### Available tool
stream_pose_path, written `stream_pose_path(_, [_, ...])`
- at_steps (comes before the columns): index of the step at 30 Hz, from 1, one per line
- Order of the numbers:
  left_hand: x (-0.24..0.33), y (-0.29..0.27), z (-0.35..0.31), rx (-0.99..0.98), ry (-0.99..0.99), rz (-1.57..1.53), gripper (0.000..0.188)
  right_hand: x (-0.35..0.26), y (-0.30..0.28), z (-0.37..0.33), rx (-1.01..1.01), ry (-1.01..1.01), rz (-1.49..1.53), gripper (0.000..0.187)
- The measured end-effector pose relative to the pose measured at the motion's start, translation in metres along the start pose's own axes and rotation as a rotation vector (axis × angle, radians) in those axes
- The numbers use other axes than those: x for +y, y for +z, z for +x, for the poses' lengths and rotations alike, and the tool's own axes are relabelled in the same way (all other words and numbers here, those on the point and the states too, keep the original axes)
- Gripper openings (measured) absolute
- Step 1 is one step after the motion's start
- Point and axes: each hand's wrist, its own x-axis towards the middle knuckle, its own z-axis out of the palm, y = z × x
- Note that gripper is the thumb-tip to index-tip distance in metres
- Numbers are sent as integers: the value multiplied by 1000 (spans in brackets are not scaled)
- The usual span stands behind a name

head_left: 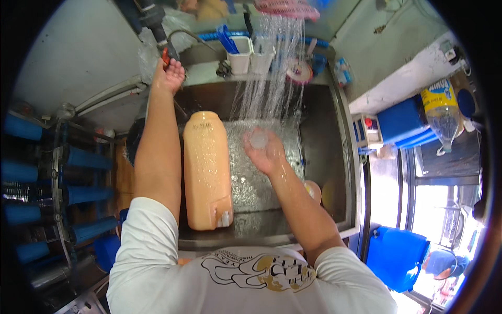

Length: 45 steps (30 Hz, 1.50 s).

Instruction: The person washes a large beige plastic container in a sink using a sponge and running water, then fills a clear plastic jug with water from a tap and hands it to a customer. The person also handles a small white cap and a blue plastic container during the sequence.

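Note:
My left hand (170,78) is up at the back left, its fingers curled against the orange-red valve lever (165,56) on a dark pipe (152,21). Palm up over the sink (327,152), my right hand (271,155) holds a small whitish round cap (258,139) in its curled fingers. Between my arms a tall peach-coloured plastic jug (206,167) lies in the sink, wet with drops. A small white spout or cap (225,219) shows at its near end. Behind my right hand, streams of water (272,68) pour down from a pink perforated basket (287,8).
On the back ledge stand a white container (239,55) with blue-handled tools and a round pink-rimmed item (299,71). Blue jugs fill the rack (89,193) at left. At right are a yellow-labelled bottle (442,107) and a blue jug (396,256).

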Motion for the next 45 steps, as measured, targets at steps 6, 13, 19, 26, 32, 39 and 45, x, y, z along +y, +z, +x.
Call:
stream_pose_path(6, [3,2,-12,39,115,149,27,0,83,-25,36,-86,-52,37])
stream_pose_path(13, [7,-5,-4,-44,253,562,23,-45,-47,-12,-69,240,-2074,28])
stream_pose_path(19, [23,-12,-1,-127,338,689,25,-74,-157,-55,336,118,-2472,45])
stream_pose_path(26, [-30,-6,-29,82,560,641,22,-94,-176,-36,613,-431,-2127,41])
stream_pose_path(32, [-215,56,-94,-769,725,967,27,-92,-202,19,375,-679,-2320,28])
stream_pose_path(39, [-275,211,-106,-806,586,1057,55,-81,-205,41,198,-574,-2544,29])
stream_pose_path(45, [-288,164,-104,-503,242,425,42,-82,-210,41,180,-662,-2504,27])
